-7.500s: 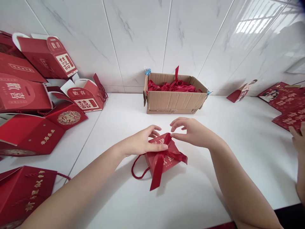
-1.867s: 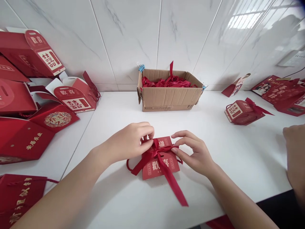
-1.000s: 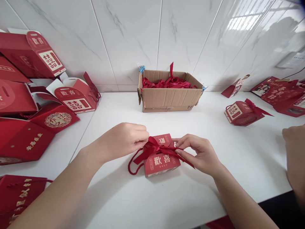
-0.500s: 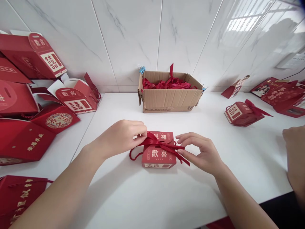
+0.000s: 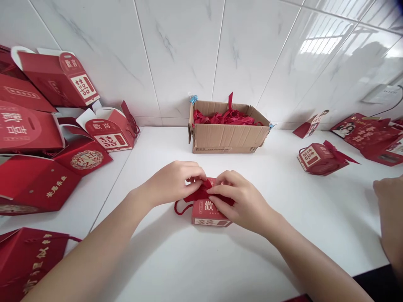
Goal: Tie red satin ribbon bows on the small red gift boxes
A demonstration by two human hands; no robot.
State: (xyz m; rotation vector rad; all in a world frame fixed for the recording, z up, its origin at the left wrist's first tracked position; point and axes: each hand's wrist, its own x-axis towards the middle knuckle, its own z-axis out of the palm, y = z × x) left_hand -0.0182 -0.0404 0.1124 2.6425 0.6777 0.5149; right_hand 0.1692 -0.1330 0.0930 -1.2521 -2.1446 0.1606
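A small red gift box [image 5: 205, 209] with cream lettering stands on the white table in front of me. Across its top lies a dark red ribbon [image 5: 197, 194], partly covered by my fingers. My left hand [image 5: 181, 180] pinches the ribbon at the upper left of the box. Over the box's right half, my right hand [image 5: 237, 199] has its fingers and thumb closed on the ribbon near the middle, hiding that side. A twisted red cord handle [image 5: 181, 209] loops out at the box's left.
A cardboard box [image 5: 228, 138] full of red ribbons stands against the tiled wall. Red gift boxes [image 5: 85, 155] crowd the left side. A finished-looking box with a bow [image 5: 324, 157] sits at right, near another person's arm [image 5: 390, 214].
My right hand has moved left from the ribbon's tail to the middle of the box top. My left hand still pinches the ribbon. The whole view has shifted slightly.
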